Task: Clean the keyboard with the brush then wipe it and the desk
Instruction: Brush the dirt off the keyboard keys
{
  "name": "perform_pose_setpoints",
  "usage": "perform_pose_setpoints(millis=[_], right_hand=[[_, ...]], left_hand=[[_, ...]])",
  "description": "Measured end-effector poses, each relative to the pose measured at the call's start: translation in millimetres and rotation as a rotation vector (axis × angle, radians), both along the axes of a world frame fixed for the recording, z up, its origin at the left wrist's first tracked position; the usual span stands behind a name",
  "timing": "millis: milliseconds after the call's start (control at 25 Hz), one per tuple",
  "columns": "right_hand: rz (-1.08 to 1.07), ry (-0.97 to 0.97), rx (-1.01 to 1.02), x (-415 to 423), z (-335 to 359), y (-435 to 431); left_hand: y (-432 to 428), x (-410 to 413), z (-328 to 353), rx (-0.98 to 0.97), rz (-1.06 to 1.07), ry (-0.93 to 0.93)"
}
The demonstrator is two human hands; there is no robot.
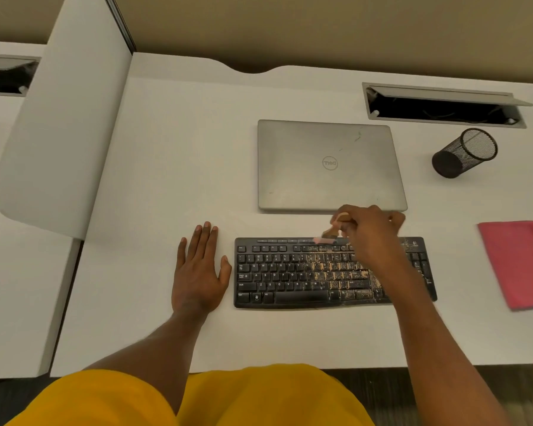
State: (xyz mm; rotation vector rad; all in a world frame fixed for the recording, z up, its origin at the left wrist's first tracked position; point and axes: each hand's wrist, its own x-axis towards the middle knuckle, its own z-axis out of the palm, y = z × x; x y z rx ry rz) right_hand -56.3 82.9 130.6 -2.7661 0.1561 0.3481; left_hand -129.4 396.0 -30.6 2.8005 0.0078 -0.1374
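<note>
keyboard [290, 272] looks light and rigid, so it'll probably slide. right hand [370, 232] pinches the little brush [333, 230] by its handle, left hand [197, 272] flat on the desk [182, 149] just beside it.

The keyboard [293, 273] lies before the laptop [326, 164], with the cloth [517, 262] to its right and the cup [463, 153] behind that.

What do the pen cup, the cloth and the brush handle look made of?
Pen cup: black wire mesh, likely metal; light shows through its wall. Cloth: soft pink fabric, perhaps microfibre, matte, folded. Brush handle: seemingly pale wood by its tan colour, blurred in the right hand.
</note>
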Motion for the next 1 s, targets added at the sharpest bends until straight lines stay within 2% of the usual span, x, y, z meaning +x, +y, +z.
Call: perform_pose_setpoints(millis=[80, 160, 280, 400, 480, 600, 800, 920, 1000], right_hand=[[-0.001, -0.015, -0.223, -4.7, 3.0, -11.5], [0.032, -0.063, -0.293, -8.0, 7.2, -12.4], [0.038, -0.104, -0.108, -4.8, 13.3, 11.9], [0.104, -0.054, 0.032, -3.0, 4.2, 42.2], [0.124, -0.044, 0.027, -5.7, -4.1, 47.5], [0.019, -0.009, 0.05, -8.8, -4.9, 23.7], [-0.013, -0.05, -0.214, -15.2, 4.8, 2.0], [0.017, -0.073, 0.019, -15.0, 7.9, 28.0], [0.088, -0.065, 0.082, -17.0, 4.2, 46.6]], left_hand=[[0.4, -0.1, -0.4, -0.003, 0.001, 0.004], [0.4, -0.2, -0.6, -0.008, 0.002, 0.003], [0.0, 0.3, -0.4, -0.018, 0.008, -0.001], [0.3, 0.1, 0.4, -0.009, 0.006, 0.007], [0.0, 0.2, 0.8, -0.01, 0.006, 0.014], [-0.2, 0.6, 0.5, -0.01, 0.008, 0.011], [-0.2, 0.6, -0.5, -0.008, 0.013, -0.001], [-0.2, 0.5, -0.3, -0.01, 0.013, 0.007], [-0.1, 0.4, 0.1, -0.004, 0.012, 0.009]])
